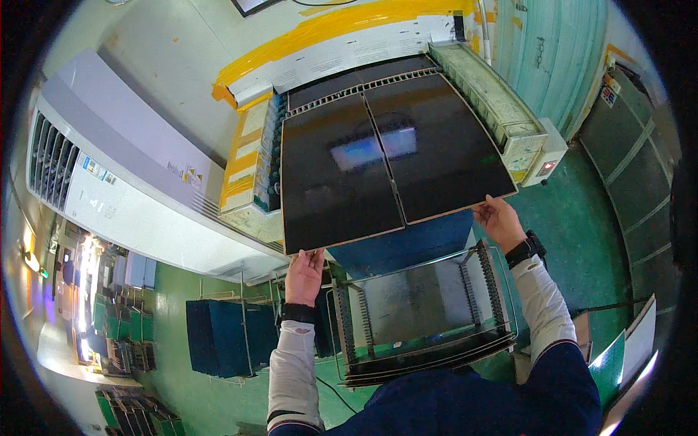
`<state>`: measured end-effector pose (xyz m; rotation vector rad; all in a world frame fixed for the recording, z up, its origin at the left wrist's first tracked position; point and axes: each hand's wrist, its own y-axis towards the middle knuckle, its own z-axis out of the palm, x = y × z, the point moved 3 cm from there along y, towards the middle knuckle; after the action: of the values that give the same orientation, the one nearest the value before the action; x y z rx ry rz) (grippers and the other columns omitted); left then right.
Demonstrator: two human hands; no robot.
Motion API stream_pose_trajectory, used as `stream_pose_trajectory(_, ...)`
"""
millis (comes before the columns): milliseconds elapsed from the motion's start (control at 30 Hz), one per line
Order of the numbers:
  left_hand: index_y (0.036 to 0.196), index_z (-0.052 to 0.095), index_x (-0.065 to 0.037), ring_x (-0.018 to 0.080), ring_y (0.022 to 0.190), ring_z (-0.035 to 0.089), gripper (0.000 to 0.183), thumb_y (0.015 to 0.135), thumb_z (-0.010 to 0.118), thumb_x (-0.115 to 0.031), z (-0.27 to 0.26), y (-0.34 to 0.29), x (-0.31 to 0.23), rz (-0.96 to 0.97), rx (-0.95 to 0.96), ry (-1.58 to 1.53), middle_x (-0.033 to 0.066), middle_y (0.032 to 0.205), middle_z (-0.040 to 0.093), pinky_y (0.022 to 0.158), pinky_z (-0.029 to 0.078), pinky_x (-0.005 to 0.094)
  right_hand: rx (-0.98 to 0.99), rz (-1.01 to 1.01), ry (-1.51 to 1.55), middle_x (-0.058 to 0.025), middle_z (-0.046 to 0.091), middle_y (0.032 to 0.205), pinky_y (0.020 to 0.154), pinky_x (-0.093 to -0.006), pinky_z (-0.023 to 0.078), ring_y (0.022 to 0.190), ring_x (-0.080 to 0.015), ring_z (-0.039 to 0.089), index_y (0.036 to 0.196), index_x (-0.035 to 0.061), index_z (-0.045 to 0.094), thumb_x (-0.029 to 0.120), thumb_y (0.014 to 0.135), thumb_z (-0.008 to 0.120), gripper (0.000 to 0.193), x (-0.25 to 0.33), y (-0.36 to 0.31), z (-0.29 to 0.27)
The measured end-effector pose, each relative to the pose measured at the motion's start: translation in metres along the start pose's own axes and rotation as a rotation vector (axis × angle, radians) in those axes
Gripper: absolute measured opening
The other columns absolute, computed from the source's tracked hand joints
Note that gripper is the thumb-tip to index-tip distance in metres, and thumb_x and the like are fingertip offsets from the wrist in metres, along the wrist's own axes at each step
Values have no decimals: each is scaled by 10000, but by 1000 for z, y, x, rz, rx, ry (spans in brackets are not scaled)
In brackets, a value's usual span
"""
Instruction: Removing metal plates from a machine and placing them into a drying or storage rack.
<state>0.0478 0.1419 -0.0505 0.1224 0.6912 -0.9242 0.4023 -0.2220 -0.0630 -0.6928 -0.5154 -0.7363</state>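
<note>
Two large black glossy panels [331, 189] [440, 145] with thin pale edges lie side by side on the bed of a machine, a narrow gap between them. My left hand [305, 278] pinches the near left corner of the left panel. At the near right corner of the right panel, my right hand [502, 221] has its fingers closed on the edge. Light reflects off the middle of both panels. Beyond them a slotted strip [360, 92] crosses the bed, with more dark panel surface behind it. Both wrists wear dark bands.
Directly below the panels stands a wire rack [502, 291] with toothed side rails and dark boards low in it. Blue-sided racks [218, 338] stand at left on the green floor. A white air conditioner [138, 203] flanks the machine; a control box [550, 156] sits right.
</note>
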Motion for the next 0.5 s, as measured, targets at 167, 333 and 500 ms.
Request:
stream_pose_trajectory(167, 1117, 616, -37, 292, 1163, 595, 175, 978, 583, -138, 5, -2, -2, 24, -1, 57, 132, 1200, 638, 984, 518, 355, 22, -15, -17, -80, 646, 926, 797, -368, 538, 888, -224, 648, 945, 59, 598, 199, 973, 572, 145, 3, -4, 3)
stream_pose_trajectory(333, 1125, 611, -36, 295, 1212, 560, 188, 970, 595, -141, -17, 5, 7, 15, -5, 80, 139, 1230, 625, 1018, 488, 367, 103, 34, -27, -56, 651, 927, 798, -352, 537, 926, -208, 653, 960, 59, 604, 214, 973, 573, 159, -5, 2, -4)
stream_pose_trajectory(500, 1280, 522, 3, 301, 1224, 547, 357, 969, 595, -154, -7, -9, 6, -9, -25, 69, 160, 1285, 568, 1039, 471, 384, 128, 35, -35, -43, 656, 959, 802, -321, 535, 946, -193, 649, 1041, 49, 609, 248, 962, 601, 215, -2, -13, 4)
